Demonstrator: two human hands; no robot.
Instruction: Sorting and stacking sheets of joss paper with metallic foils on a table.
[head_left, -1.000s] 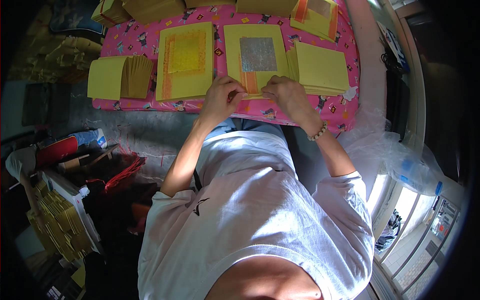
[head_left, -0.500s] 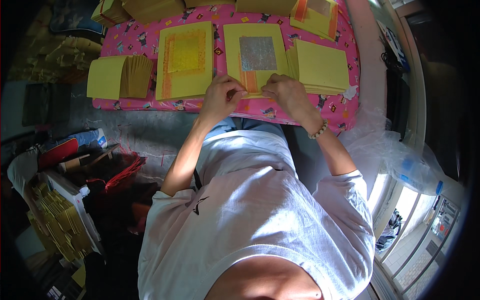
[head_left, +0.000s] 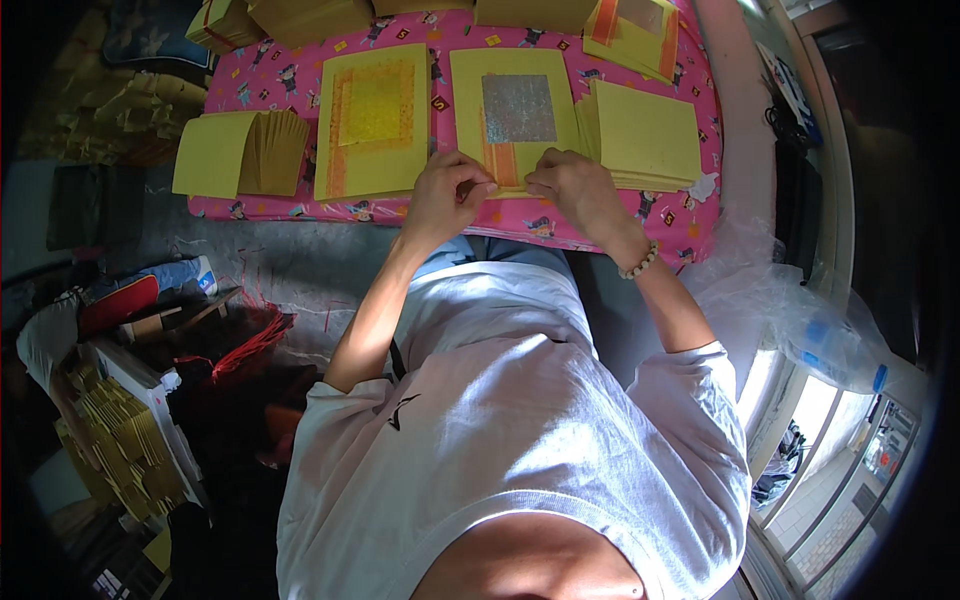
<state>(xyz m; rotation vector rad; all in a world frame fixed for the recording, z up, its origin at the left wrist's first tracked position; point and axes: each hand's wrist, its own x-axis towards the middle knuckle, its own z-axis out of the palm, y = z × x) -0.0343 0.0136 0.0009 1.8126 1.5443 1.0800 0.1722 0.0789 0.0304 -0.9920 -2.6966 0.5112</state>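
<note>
In front of me lies a yellow paper sheet (head_left: 468,110) with a silver square and an orange strip below it. At its near edge, my left hand (head_left: 448,192) pinches the paper with thumb and fingertips closed. Just to the right, my right hand (head_left: 578,190), with a beaded bracelet at the wrist, pinches the same edge. A narrow gap separates the two hands, and the edge between them looks folded or rolled. Left of it rests another yellow sheet (head_left: 375,178) with a gold square bordered in orange. The fingertips partly hide the gripped edge.
A pink patterned cloth (head_left: 285,55) covers the table. Folded yellow paper stacks stand at the left (head_left: 215,155) and right (head_left: 650,135). More stacks (head_left: 310,18) line the far edge. Red strings (head_left: 255,345) lie at the lower left; clear plastic (head_left: 760,285) hangs at the right.
</note>
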